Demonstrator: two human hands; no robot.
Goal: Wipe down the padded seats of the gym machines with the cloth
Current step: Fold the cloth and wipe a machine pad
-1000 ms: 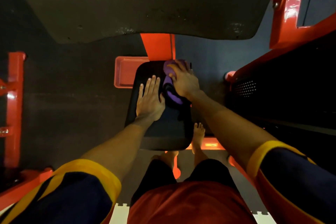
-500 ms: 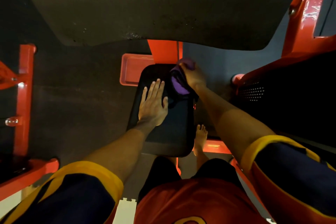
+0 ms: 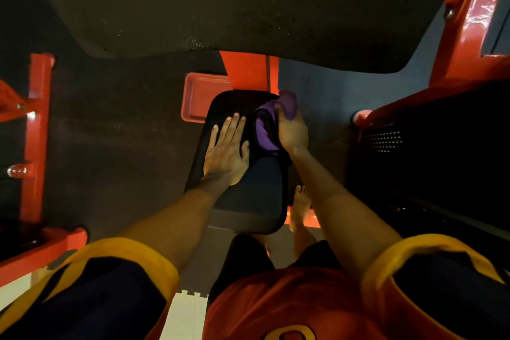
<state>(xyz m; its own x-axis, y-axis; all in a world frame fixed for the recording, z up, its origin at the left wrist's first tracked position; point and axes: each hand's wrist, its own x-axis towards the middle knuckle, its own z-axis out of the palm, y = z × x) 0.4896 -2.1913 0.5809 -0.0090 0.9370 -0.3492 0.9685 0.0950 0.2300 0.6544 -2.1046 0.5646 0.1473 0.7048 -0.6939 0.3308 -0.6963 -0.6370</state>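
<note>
Cloth (image 3: pixel 266 130): purple, bunched, at the far right corner of the black padded seat (image 3: pixel 256 196), with one end spilling past the seat's far edge. Right hand (image 3: pixel 292 131) grips it, fingers curled round the wad and pressing it onto the pad. Left hand (image 3: pixel 226 152) lies flat on the seat just left of the cloth. Its fingers are straight and close together and it holds nothing. The thumb points toward the cloth; can't tell if it touches.

The seat's far end meets a red post (image 3: pixel 248 72). A red rectangular plate (image 3: pixel 198 96) sits on the floor just left of that end. A large dark pad (image 3: pixel 220 3), speckled and scuffed, spans the top of the view, above the seat. There is a red upright bar (image 3: pixel 36 132) at far left and a red frame (image 3: pixel 469 22) at upper right. A black perforated panel (image 3: pixel 386 138) is right of the seat, well apart from it. A bare foot (image 3: pixel 300 204) stands on the dark floor beside the seat's near right corner. A white interlocking mat tile (image 3: pixel 182 312) shows at the bottom edge. Both sleeves are dark with yellow cuffs, and the garment at bottom centre is orange.
</note>
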